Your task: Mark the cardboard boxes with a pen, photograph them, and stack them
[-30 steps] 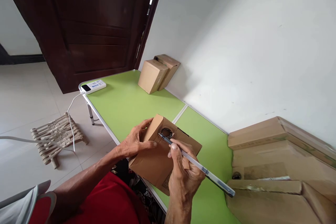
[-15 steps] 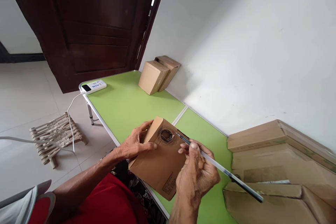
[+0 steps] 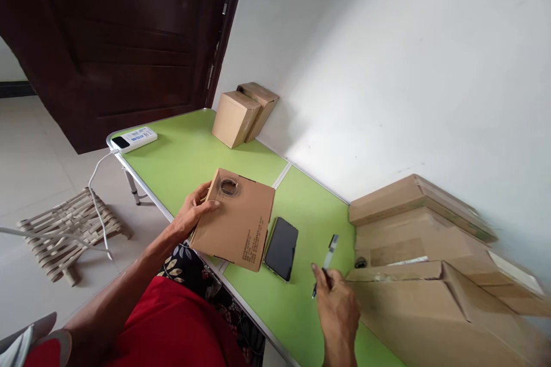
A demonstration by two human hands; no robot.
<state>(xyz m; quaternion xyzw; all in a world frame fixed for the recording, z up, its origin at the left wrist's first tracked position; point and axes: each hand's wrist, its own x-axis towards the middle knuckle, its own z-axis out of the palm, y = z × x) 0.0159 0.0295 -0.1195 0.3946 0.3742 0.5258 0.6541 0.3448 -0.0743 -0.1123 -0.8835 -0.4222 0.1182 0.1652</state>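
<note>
My left hand point(image 3: 194, 212) grips the left edge of a brown cardboard box point(image 3: 241, 218), thumb on its upper face. Near the box's upper corner is a dark-rimmed round hole point(image 3: 228, 186) with black scribbled marks around it; printed text fills the lower right of that face. Over the green table point(image 3: 310, 304), right of the box, my right hand point(image 3: 338, 309) is closed on a slim pen point(image 3: 314, 291), its dark tip pointing down-left. A pale strip with a dark end shows just beyond the fingers; I cannot tell whether it belongs to the pen.
A black-screened phone point(image 3: 281, 248) lies between the box and my right hand. Several larger cartons point(image 3: 400, 292) are stacked at the right. Two small boxes point(image 3: 236, 117) stand against the wall. A white cabled device point(image 3: 134, 139) sits at the far left corner, above a woven stool point(image 3: 71, 232).
My right hand has moved away from the hole, down and right, with the pen turned. The box has been tilted and shifted left in my left hand, and the phone has come into view.
</note>
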